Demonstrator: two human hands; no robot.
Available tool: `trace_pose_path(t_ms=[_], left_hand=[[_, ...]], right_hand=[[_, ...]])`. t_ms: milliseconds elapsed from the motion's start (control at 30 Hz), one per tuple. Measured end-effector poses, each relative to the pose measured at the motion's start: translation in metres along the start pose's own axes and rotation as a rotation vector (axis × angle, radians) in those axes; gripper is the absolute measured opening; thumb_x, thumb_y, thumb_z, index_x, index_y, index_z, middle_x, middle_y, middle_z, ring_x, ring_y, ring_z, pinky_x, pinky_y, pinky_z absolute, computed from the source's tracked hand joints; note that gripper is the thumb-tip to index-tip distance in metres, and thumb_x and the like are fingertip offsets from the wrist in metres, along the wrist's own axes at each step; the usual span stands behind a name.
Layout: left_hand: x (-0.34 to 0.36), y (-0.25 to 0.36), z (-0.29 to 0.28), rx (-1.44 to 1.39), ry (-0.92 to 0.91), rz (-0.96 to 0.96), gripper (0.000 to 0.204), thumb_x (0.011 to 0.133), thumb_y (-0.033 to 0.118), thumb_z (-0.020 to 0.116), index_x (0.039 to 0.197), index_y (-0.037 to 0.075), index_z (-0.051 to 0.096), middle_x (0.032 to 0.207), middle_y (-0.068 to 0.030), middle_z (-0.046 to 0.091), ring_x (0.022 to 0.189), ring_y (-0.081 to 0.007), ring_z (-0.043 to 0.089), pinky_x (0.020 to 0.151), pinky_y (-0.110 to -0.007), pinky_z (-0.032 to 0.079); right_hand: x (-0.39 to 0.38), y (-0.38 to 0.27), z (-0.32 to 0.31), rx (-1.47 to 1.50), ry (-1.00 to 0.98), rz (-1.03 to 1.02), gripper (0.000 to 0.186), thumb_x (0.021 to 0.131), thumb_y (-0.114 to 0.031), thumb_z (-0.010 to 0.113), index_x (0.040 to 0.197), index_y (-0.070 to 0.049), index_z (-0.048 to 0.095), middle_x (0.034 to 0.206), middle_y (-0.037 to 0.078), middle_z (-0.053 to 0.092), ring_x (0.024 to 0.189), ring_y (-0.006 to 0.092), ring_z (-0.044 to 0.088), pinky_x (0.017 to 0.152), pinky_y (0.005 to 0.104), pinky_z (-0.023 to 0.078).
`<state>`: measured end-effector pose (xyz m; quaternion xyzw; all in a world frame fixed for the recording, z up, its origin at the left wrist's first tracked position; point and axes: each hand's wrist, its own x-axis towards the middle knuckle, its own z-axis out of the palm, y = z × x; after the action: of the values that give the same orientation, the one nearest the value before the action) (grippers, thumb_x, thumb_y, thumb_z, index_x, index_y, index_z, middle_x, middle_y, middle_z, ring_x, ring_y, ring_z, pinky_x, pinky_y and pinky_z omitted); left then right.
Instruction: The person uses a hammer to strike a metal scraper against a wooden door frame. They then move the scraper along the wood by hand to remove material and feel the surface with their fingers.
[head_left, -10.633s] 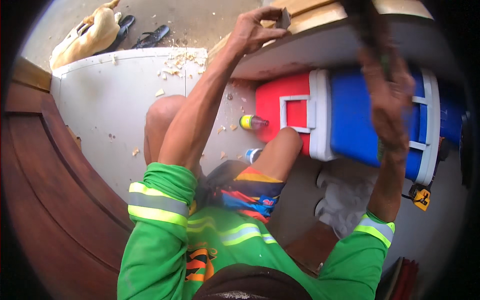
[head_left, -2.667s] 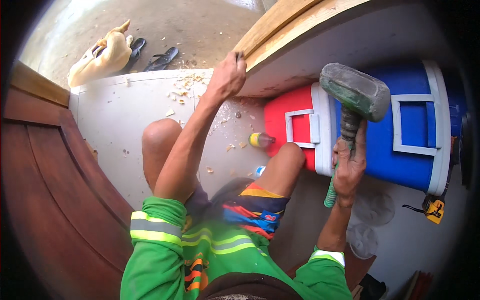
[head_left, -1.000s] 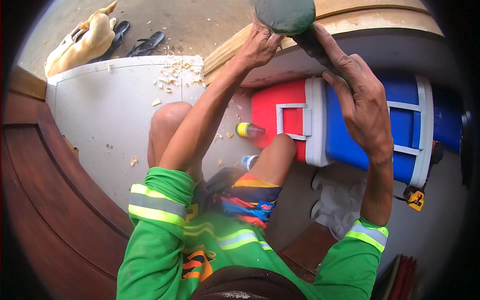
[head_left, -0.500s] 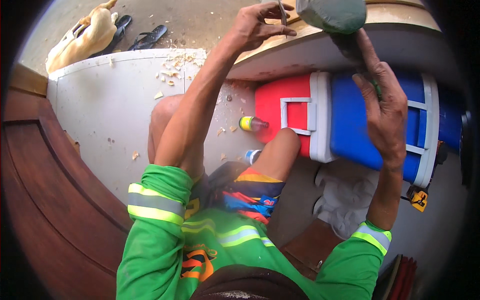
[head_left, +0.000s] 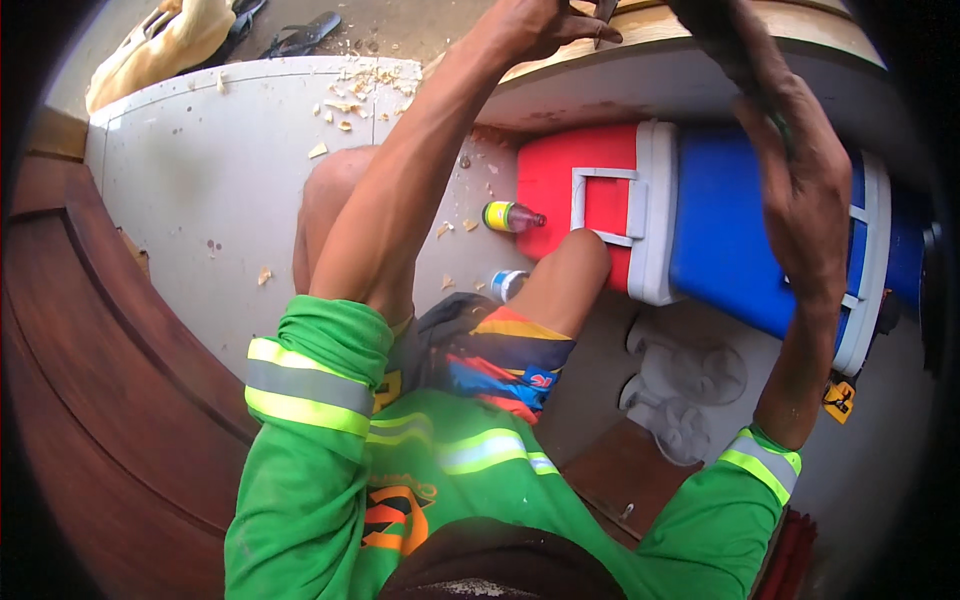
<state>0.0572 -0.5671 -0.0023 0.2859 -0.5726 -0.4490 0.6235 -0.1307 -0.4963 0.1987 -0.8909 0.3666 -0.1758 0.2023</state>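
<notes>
Left hand (head_left: 535, 22) pinches a slim metal chisel (head_left: 603, 9) against the wooden plank (head_left: 690, 22) at the top edge; right hand (head_left: 805, 190) clenches the mallet handle (head_left: 735, 50), head out of view; strikes should land square, fingers clear.

Light: bright, even daylight.
Shadow: soft, under the wooden board (head_left: 700, 70) below both hands.
Blur: right hand (head_left: 800, 190) smeared by motion.
Edges: strong fisheye bending, black corners.
</notes>
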Motion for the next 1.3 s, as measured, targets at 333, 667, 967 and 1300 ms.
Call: trace_pose_path(t_ms=[333,667,967,1300], left_hand=[[0.0,-0.013,-0.004,-0.029,0.024,0.129,0.042,0.079,0.022,0.08,0.112,0.001,0.064,0.105,-0.0192,0.071,0.091,-0.0271,0.072,0.077,-0.034,0.056],[-0.004,-0.015,-0.007,-0.119,-0.014,0.089,0.039,0.08,0.012,0.078,0.113,-0.002,0.062,0.108,-0.0206,0.069,0.095,-0.0262,0.07,0.078,-0.035,0.057],[0.002,-0.019,-0.002,-0.022,0.024,0.07,0.034,0.079,0.014,0.078,0.106,0.0,0.064,0.102,-0.0209,0.071,0.092,-0.0254,0.072,0.074,-0.035,0.057],[0.001,-0.023,-0.002,0.153,0.091,0.243,0.045,0.079,0.018,0.079,0.116,-0.001,0.062,0.099,-0.0212,0.071,0.089,-0.0278,0.072,0.075,-0.036,0.056]], right_hand=[[0.002,-0.063,0.009,-0.742,0.001,0.076,0.043,0.098,-0.01,0.052,0.141,-0.016,0.051,0.141,0.011,0.053,0.129,0.0234,0.051,0.111,0.0371,0.037],[0.007,-0.061,0.015,-0.719,-0.001,0.056,0.044,0.094,-0.006,0.055,0.137,-0.012,0.053,0.124,0.017,0.062,0.114,0.0281,0.061,0.096,0.0384,0.049],[-0.001,-0.085,0.013,-0.576,0.018,0.343,0.05,0.098,-0.015,0.053,0.147,-0.019,0.043,0.139,0.01,0.055,0.12,0.0254,0.057,0.101,0.0374,0.044],[0.016,-0.091,0.02,-0.57,0.043,0.322,0.05,0.1,-0.024,0.052,0.148,-0.016,0.042,0.109,0.009,0.063,0.068,0.0102,0.05,0.066,0.0269,0.048]])
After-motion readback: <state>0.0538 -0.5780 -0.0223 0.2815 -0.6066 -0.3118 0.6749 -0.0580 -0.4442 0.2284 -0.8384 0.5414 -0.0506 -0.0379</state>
